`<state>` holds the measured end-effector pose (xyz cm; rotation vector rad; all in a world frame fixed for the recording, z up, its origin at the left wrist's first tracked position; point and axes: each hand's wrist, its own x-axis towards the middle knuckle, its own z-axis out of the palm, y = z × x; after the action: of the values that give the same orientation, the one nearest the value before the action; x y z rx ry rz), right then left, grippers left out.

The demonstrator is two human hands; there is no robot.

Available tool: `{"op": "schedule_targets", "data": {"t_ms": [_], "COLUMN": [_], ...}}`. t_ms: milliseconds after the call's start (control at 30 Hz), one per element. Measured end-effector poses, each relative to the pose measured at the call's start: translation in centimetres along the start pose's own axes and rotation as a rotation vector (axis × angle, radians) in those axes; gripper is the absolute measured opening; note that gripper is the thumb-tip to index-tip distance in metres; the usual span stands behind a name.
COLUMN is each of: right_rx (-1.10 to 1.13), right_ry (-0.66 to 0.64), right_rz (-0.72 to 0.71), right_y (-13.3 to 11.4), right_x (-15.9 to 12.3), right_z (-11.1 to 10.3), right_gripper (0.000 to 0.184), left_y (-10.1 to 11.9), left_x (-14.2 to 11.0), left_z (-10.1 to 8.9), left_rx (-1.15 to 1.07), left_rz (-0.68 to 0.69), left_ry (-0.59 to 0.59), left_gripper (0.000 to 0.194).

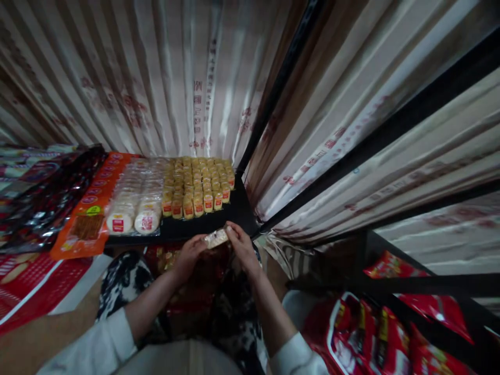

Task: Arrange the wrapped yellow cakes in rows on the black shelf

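Note:
A small pale wrapped snack [216,238] is held between both my hands just in front of a dark shelf [230,213]. My left hand [189,255] pinches its left end and my right hand [239,245] grips its right end. On the shelf behind stand rows of small yellow wrapped snacks [197,183] with red labels. To their left lie round white wrapped cakes [135,200] in rows. Below my hands sits a red package with more snacks [187,281], partly hidden by my arms.
Orange packets [91,208] and dark red packets [42,198] lie at the left of the shelf. Red snack bags [375,333] fill the lower right. Plastic strip curtains [164,73] hang behind, with a black frame post [273,88] beside them.

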<state>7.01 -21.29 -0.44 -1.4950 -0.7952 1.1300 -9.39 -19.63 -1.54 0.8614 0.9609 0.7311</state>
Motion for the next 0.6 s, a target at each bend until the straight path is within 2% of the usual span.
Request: {"op": "schedule_targets", "data": {"t_ms": [133,233,300,367,433,600], "right_rx": [0.097,0.136,0.19,0.273,0.349,0.44], "right_ry": [0.096,0.067,0.019,0.002,0.012,0.048], "right_rz": [0.017,0.022,0.032,0.036,0.045,0.064], "right_y": [0.5,0.6,0.3,-0.2,-0.5,-0.7], "right_x": [-0.8,-1.3,-1.5,-1.6,-1.5,-0.6], "right_z": [0.0,0.1,0.3,0.5,0.6,0.3], "right_gripper": [0.045,0.042,0.045,0.048,0.048,0.038], "left_y": [0.1,-0.2,-0.4,-0.5,-0.5,-0.4], "left_x": [0.8,1.4,1.4,1.2,0.9,0.8], "left_z": [0.8,1.6,2.2,2.8,3.2,3.5], "left_rx": [-0.073,0.083,0.251,0.409,0.524,0.665], "left_rz": [0.042,0.149,0.296,0.461,0.567,0.57], "left_ry": [0.11,0.183,0.202,0.195,0.164,0.057], "left_gripper": [0.05,0.04,0.032,0.028,0.028,0.035]}}
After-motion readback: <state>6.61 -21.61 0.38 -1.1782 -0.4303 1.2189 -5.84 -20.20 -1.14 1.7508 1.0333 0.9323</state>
